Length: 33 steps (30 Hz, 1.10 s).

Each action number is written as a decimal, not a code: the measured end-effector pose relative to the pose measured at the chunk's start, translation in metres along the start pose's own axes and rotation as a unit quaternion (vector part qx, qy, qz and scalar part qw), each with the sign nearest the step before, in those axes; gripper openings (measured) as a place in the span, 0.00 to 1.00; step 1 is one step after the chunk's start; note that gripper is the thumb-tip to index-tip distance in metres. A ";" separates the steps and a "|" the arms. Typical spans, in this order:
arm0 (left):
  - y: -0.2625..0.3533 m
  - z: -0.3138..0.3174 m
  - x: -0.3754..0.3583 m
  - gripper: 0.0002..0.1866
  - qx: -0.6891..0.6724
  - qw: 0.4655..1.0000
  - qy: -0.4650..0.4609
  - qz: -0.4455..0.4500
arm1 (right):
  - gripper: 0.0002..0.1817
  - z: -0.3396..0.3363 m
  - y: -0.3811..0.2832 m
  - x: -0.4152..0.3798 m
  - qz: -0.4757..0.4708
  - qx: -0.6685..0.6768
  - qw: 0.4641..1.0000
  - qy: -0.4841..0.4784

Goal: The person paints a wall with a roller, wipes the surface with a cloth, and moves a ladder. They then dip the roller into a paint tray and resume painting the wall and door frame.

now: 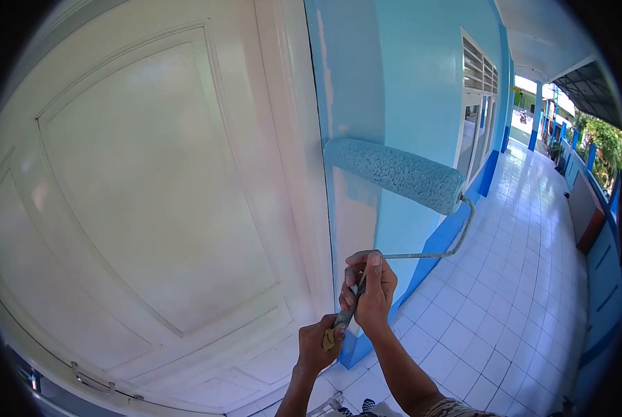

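Observation:
A paint roller (397, 174) with a fluffy light-blue sleeve lies against the blue wall (418, 90), its left end close to the white door frame. Its bent wire leads down to a handle (347, 313). My left hand (318, 344) is wrapped round the lower end of the handle. Higher up, my right hand (373, 288) grips the handle's top where the wire begins, thumb raised along it. Below the roller, a pale pinkish patch (354, 229) shows on the wall beside the frame, with wet-looking blue at its upper edge.
A white panelled door (151, 174) fills the left side, with a metal handle (92, 379) low down. A louvred window (479, 104) is set in the wall. White floor tiles (505, 278) run down a corridor to a low blue wall (602, 278) on the right.

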<state>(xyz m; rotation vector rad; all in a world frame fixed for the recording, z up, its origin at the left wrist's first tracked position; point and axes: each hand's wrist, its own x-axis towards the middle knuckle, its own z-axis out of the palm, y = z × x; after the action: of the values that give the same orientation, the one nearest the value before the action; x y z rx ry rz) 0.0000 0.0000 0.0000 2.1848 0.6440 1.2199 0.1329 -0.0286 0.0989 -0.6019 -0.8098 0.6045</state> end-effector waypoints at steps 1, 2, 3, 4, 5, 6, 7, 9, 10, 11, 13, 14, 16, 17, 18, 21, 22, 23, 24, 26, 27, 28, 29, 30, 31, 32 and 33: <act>0.002 -0.001 0.005 0.14 -0.008 1.000 0.012 0.003 | 0.24 0.001 0.000 0.003 -0.012 0.022 1.000 -0.005; 0.002 -0.002 0.009 0.13 -0.016 1.000 0.024 0.005 | 0.24 0.002 0.001 0.005 -0.022 0.044 0.999 -0.010; 0.006 0.021 -0.013 0.13 -0.050 0.998 0.039 -0.022 | 0.24 -0.013 -0.002 -0.010 0.002 0.005 1.000 -0.018; 0.002 0.020 -0.007 0.13 -0.048 0.998 0.041 -0.022 | 0.23 -0.009 -0.001 -0.007 -0.006 -0.001 1.000 -0.010; -0.004 0.016 0.003 0.13 -0.044 0.998 0.046 -0.016 | 0.21 -0.006 0.004 0.000 -0.020 -0.004 1.000 -0.005; -0.007 -0.002 0.011 0.13 -0.011 0.999 0.032 -0.006 | 0.19 0.002 0.014 0.004 -0.041 -0.016 0.999 -0.010; -0.007 -0.004 0.010 0.13 -0.013 0.999 0.036 -0.010 | 0.19 0.003 0.018 0.002 -0.037 -0.018 0.999 -0.015; -0.010 0.007 0.007 0.11 0.000 0.998 0.003 -0.056 | 0.17 -0.003 0.024 -0.003 -0.050 -0.050 0.997 0.025; -0.018 0.011 0.003 0.10 0.014 0.999 0.019 -0.029 | 0.17 -0.005 0.029 -0.006 -0.047 -0.054 0.997 0.035; -0.026 0.013 -0.002 0.10 0.017 0.999 0.024 -0.026 | 0.17 -0.008 0.038 -0.010 -0.050 -0.051 0.997 0.029; -0.044 0.015 -0.018 0.09 0.009 0.999 0.022 -0.030 | 0.17 -0.014 0.059 -0.022 -0.052 -0.050 0.996 0.048; -0.055 0.021 -0.027 0.09 0.015 0.999 0.024 -0.044 | 0.17 -0.020 0.070 -0.029 -0.060 -0.055 0.995 0.051; -0.070 0.030 -0.044 0.09 0.019 0.998 0.031 -0.042 | 0.17 -0.034 0.092 -0.043 -0.058 -0.046 0.996 0.052; -0.079 0.034 -0.053 0.10 0.022 0.998 0.032 -0.046 | 0.17 -0.041 0.104 -0.050 -0.050 -0.038 0.996 0.060; -0.089 0.038 -0.063 0.10 0.024 0.998 0.028 -0.057 | 0.16 -0.048 0.114 -0.057 -0.044 -0.034 0.997 0.059; -0.118 0.060 -0.091 0.12 0.018 0.996 0.034 -0.081 | 0.16 -0.071 0.140 -0.075 -0.030 -0.021 0.998 0.050; -0.125 0.066 -0.102 0.12 0.031 0.995 0.021 -0.092 | 0.17 -0.081 0.153 -0.082 -0.027 -0.014 0.998 0.055; -0.134 0.071 -0.108 0.12 0.040 0.995 0.022 -0.094 | 0.17 -0.088 0.163 -0.085 -0.023 -0.006 0.998 0.054; -0.143 0.081 -0.118 0.10 0.026 0.995 0.032 -0.093 | 0.17 -0.098 0.172 -0.092 -0.025 -0.021 0.999 0.029; -0.156 0.102 -0.143 0.12 0.003 0.992 0.040 -0.116 | 0.18 -0.119 0.186 -0.108 -0.010 -0.048 0.999 0.010; -0.166 0.111 -0.156 0.14 -0.005 0.992 0.028 -0.125 | 0.18 -0.127 0.187 -0.111 0.009 -0.056 0.998 0.017; -0.162 0.118 -0.162 0.15 -0.024 0.993 0.014 -0.112 | 0.18 -0.137 0.186 -0.115 -0.012 -0.062 0.998 -0.003; -0.157 0.119 -0.171 0.15 -0.043 0.993 -0.002 -0.107 | 0.18 -0.146 0.186 -0.126 -0.025 -0.068 0.997 -0.021; -0.159 0.126 -0.177 0.17 -0.086 0.993 0.019 -0.080 | 0.18 -0.156 0.183 -0.131 -0.037 -0.078 0.996 -0.014; -0.162 0.135 -0.190 0.19 -0.129 0.989 0.040 -0.061 | 0.18 -0.169 0.176 -0.139 -0.042 -0.091 0.995 -0.005; -0.166 0.139 -0.203 0.24 -0.148 0.983 0.034 -0.099 | 0.19 -0.187 0.166 -0.147 -0.031 -0.089 0.996 0.006; -0.172 0.144 -0.217 0.30 -0.169 0.976 0.030 -0.137 | 0.19 -0.206 0.153 -0.154 -0.021 -0.089 0.996 0.016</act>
<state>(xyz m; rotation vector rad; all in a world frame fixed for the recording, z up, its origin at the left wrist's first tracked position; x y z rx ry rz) -0.0013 -0.0454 -0.3087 1.7223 0.6806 1.1556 0.1741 -0.0836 -0.1924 -0.7542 -0.8496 0.4862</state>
